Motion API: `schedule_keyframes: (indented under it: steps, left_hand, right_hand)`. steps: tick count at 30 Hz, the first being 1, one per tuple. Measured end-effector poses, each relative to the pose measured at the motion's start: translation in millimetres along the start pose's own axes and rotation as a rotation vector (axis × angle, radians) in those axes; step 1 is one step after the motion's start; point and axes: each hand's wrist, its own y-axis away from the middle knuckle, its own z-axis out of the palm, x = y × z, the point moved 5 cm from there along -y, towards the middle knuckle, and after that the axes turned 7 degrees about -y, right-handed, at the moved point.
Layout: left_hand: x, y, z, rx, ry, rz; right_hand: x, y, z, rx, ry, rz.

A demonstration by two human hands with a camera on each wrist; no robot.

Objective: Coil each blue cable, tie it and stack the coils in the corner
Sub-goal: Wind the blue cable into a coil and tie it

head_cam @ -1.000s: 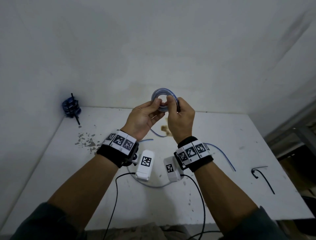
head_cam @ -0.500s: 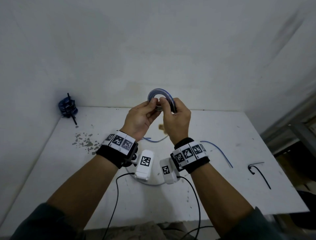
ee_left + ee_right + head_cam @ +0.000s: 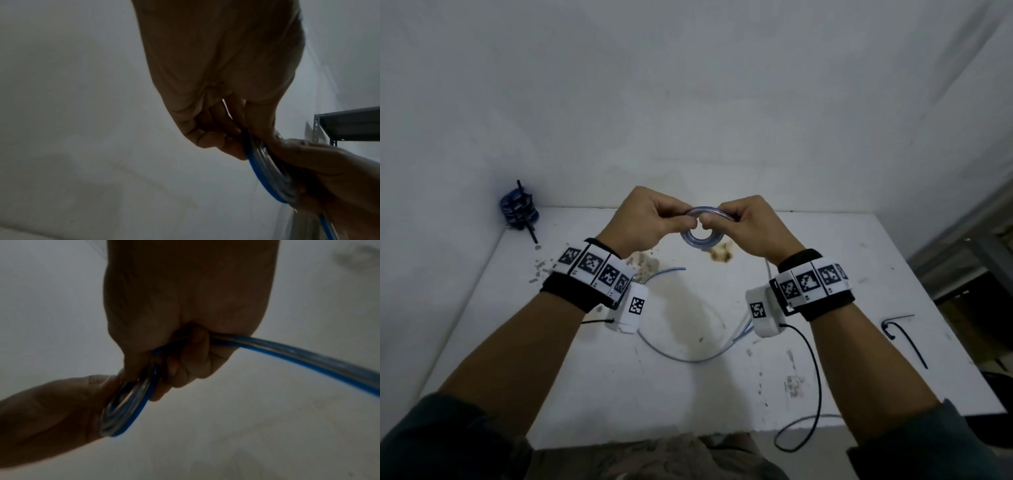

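Both hands are raised above the table (image 3: 825,342) and hold 1 small coil (image 3: 701,236) of blue cable between them, near the back wall. The left hand (image 3: 643,219) grips the left side of the coil with its fingers curled around the loops, and the right hand (image 3: 750,226) grips the right side in the same way; the knuckles of the 2 hands almost touch over the top of the coil. In the left wrist view the left hand (image 3: 222,78) pinches the coil (image 3: 265,177) at its edge, and the fingers of the other hand cover its far side. In the right wrist view the right hand (image 3: 185,308) closes around the coil (image 3: 127,408), and a free length of the cable (image 3: 298,358) runs out of the fist to the right. The loose part of the cable (image 3: 688,358) lies on the table below the forearms in a wide curve. In the far left corner of the table stands a stack (image 3: 518,210) of finished blue coils with black ties, touching or almost touching the walls. A black tie (image 3: 904,337) lies alone on the right side of the table, well apart from the hands. Brown stains (image 3: 720,255) and grey flecks (image 3: 539,270) mark the table top. Each wrist carries a band with black and white markers and a small white camera.
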Motion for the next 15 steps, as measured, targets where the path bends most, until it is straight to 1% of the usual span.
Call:
schedule_keyframes:
  steps: [3,5,6,8,10,12,13,15]
  left_hand:
    - [-2,5,5,0.074,0.133,-0.002]
    - [-4,9,10,0.06,0.203,-0.019]
    - [-5,10,11,0.025,0.21,-0.026]
    - [-6,12,12,-0.072,0.14,-0.052]
    - [-8,13,11,-0.149,0.043,-0.068]
    - [-6,16,14,-0.202,-0.06,-0.047]
    - [-5,18,16,-0.207,-0.127,-0.033]
    - [-2,21,19,-0.146,-0.207,-0.008]
  right_hand:
    - [-2,7,3,0.058,-0.134,-0.015]
    - [2,14,8,0.073,-0.232,-0.037]
    - [5,17,10,0.059,-0.276,-0.035]
    - [9,21,12,0.007,-0.291,-0.038]
    - [10,22,14,-0.034,-0.176,-0.066]
    - [14,19,13,-0.063,-0.062,-0.073]
    - [15,18,13,-0.083,-0.042,-0.06]
    - [18,17,13,-0.125,-0.033,-0.033]
